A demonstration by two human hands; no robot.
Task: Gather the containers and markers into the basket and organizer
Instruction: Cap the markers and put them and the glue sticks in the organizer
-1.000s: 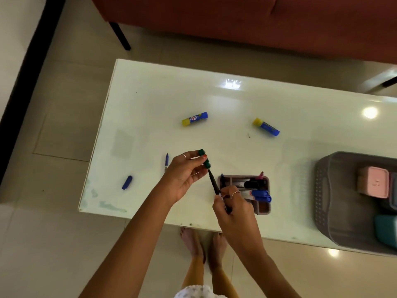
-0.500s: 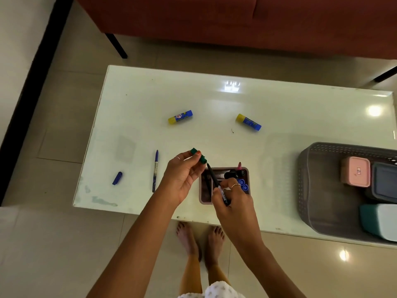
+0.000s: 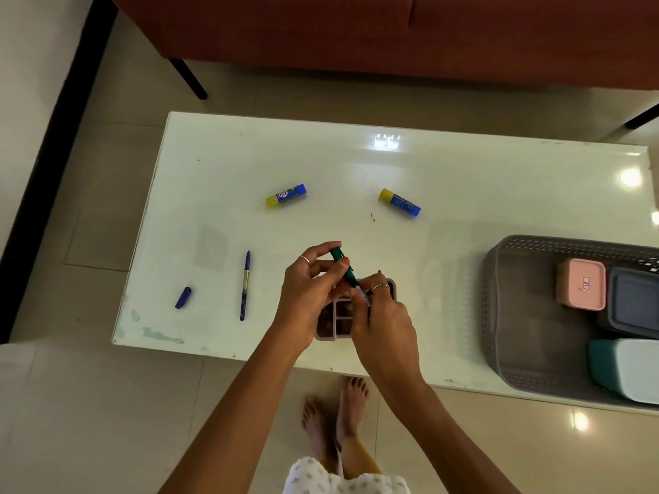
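Observation:
My left hand [image 3: 313, 287] pinches the green cap [image 3: 341, 262] at the top end of a green marker, whose barrel [image 3: 362, 292] my right hand [image 3: 383, 315] grips. The cap now sits on the marker tip. Both hands hover over the small pink-grey organizer [image 3: 333, 326], which they mostly hide. A blue marker [image 3: 245, 285] and a loose blue cap [image 3: 183, 298] lie on the table to the left. The grey basket [image 3: 506, 315] at the right holds a pink container [image 3: 581, 284], a dark grey container [image 3: 634, 304] and a teal-and-white container [image 3: 631, 369].
Two blue-and-yellow glue sticks [image 3: 286, 195] [image 3: 400, 202] lie on the white glass table [image 3: 463, 180] beyond my hands. A red sofa [image 3: 356, 30] stands behind the table. My bare feet [image 3: 335, 415] are on the tiled floor below the near edge.
My hands came together: the green cap, held apart from the marker a second ago, is now pushed onto its tip. The view also shifted, so the organizer lies under my hands.

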